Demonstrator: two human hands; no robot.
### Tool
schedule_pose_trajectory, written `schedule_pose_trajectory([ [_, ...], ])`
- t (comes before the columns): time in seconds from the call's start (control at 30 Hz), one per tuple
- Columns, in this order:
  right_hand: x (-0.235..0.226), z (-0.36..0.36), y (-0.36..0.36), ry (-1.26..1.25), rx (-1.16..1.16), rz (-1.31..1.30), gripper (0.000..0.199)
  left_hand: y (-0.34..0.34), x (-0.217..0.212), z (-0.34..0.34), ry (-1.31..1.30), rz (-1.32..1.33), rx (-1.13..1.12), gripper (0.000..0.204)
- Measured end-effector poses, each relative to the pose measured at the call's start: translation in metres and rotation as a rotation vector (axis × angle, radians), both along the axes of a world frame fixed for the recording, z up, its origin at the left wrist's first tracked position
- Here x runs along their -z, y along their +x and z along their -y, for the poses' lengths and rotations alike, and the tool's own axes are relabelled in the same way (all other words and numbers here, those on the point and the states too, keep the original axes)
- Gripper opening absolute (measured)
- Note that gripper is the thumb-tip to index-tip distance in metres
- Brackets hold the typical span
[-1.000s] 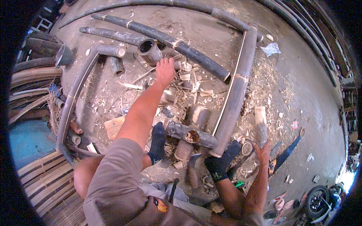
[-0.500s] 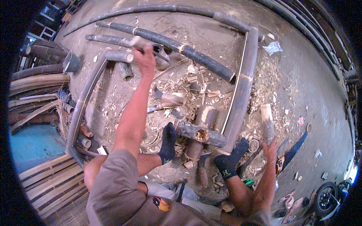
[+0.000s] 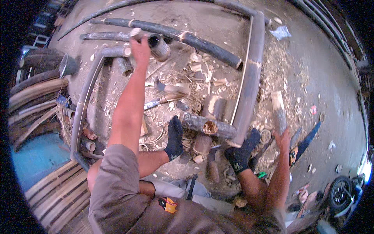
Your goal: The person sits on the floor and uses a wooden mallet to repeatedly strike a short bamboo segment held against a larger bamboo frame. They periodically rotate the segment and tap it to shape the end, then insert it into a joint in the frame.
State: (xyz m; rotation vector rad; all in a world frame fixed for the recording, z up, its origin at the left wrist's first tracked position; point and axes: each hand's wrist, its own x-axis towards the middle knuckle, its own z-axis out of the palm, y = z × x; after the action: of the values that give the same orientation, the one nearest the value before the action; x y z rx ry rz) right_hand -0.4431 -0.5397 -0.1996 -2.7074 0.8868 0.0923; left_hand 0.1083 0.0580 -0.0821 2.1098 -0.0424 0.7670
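Note:
At the far left of the work area my left hand point(image 3: 140, 50) is closed around a pale-ended piece of wood point(image 3: 135, 32); its exact kind is hidden. Next to those fingers stands a short bamboo tube point(image 3: 161, 51) with a dark open mouth. On the right, my right hand point(image 3: 283, 138) grips the lower end of a short bamboo piece point(image 3: 278, 109), pale at its top. Between my feet in dark socks, a bamboo pole with a ragged hole point(image 3: 191, 123) rests across a thicker bamboo piece point(image 3: 202, 143). It meets the long right-hand pole point(image 3: 253, 74).
A dark-headed tool with a thick wooden handle point(image 3: 177, 89) lies among shavings. Long bamboo poles point(image 3: 152, 27) stretch across the far floor, and a bent pole point(image 3: 83, 101) runs along the left. A blue-bladed saw point(image 3: 307, 142) lies right of my right hand. Slats point(image 3: 58, 187) lie at lower left.
The view has shifted, so most far things sit higher and further left. My left hand is less blurred; a dark bar beside it, across the tube, no longer shows. My right hand keeps its hold.

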Motion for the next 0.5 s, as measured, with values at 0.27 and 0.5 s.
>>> schedule_pose_trajectory([
  [0.27, -0.062, -0.024, 0.032, 0.12, 0.159, -0.183, 0.091, 0.018, -0.024, 0.011, -0.21, 0.049, -0.104, 0.051],
  [0.5, -0.107, 0.021, 0.008, 0.304, -0.123, -0.364, 0.082, -0.107, -0.116, 0.103, -0.78, -0.133, 0.074, 0.063],
])
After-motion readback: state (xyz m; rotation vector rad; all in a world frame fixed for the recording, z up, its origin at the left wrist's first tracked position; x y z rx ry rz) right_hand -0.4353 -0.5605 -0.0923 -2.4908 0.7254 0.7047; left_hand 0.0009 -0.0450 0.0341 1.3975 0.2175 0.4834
